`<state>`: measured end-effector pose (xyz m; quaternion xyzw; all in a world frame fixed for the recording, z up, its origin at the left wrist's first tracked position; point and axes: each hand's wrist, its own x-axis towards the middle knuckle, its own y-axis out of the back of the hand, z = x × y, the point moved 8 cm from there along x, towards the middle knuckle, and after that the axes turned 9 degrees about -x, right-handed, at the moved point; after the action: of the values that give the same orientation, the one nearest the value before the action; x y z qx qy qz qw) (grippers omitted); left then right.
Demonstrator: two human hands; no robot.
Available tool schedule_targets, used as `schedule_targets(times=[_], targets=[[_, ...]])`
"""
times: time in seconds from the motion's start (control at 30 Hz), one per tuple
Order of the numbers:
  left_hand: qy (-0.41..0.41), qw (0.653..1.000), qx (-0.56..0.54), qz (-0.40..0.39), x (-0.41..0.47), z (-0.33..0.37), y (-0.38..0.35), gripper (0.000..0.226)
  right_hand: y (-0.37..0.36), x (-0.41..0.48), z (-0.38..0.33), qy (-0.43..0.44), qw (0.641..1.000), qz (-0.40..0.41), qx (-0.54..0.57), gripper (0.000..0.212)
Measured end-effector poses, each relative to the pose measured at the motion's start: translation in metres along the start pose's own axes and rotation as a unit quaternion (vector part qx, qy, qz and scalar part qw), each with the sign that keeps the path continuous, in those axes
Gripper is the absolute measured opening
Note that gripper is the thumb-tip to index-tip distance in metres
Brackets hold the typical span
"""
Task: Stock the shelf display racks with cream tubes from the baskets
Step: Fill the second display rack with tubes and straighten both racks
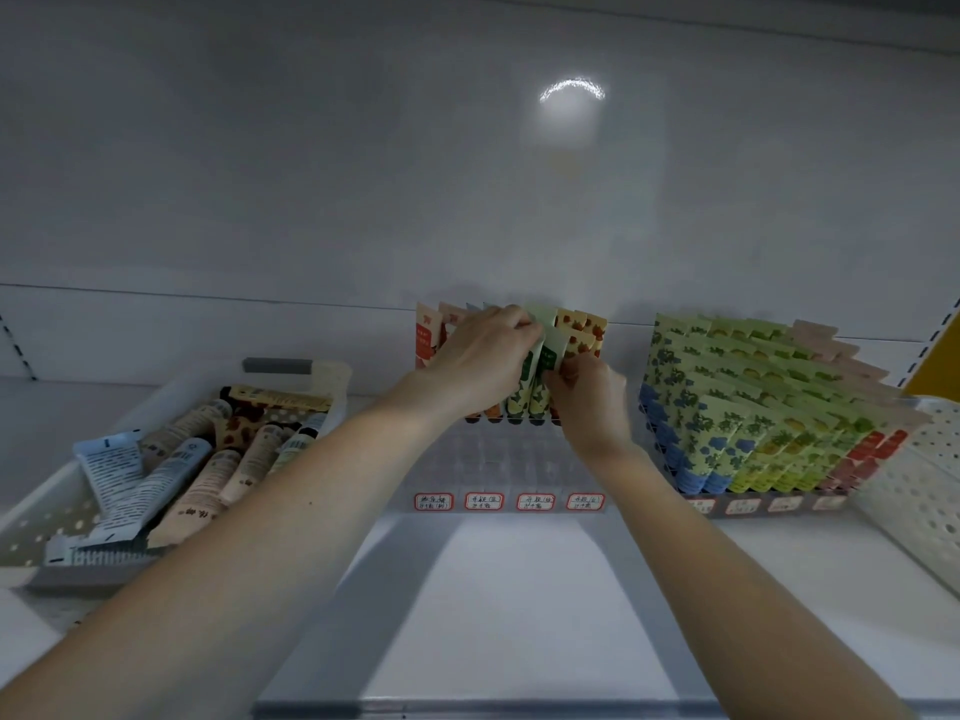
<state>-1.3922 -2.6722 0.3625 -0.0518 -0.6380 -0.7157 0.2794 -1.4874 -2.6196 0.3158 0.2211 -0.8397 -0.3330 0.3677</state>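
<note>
Two bare forearms are spanning the open white shelf board from the bottom edge. At left, the left basket is holding jumbled tubes; the perforated right basket is getting cut off by the frame. Up in the centre rack, the left hand is gripping the standing tubes by their tops, hiding several, while the right hand is pinching a green tube. The right rack is sitting packed alongside.

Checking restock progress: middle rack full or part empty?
Part empty: the middle rack holds tubes only in its back row; its clear front slots hold none.
</note>
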Motion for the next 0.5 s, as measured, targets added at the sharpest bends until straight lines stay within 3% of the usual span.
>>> schedule_targets(times=[0.5], targets=[[-0.013,0.997,-0.038,0.064,-0.017,-0.007,0.018,0.039,0.007,-0.003,-0.003,0.005,1.0,0.0,0.02,0.017]])
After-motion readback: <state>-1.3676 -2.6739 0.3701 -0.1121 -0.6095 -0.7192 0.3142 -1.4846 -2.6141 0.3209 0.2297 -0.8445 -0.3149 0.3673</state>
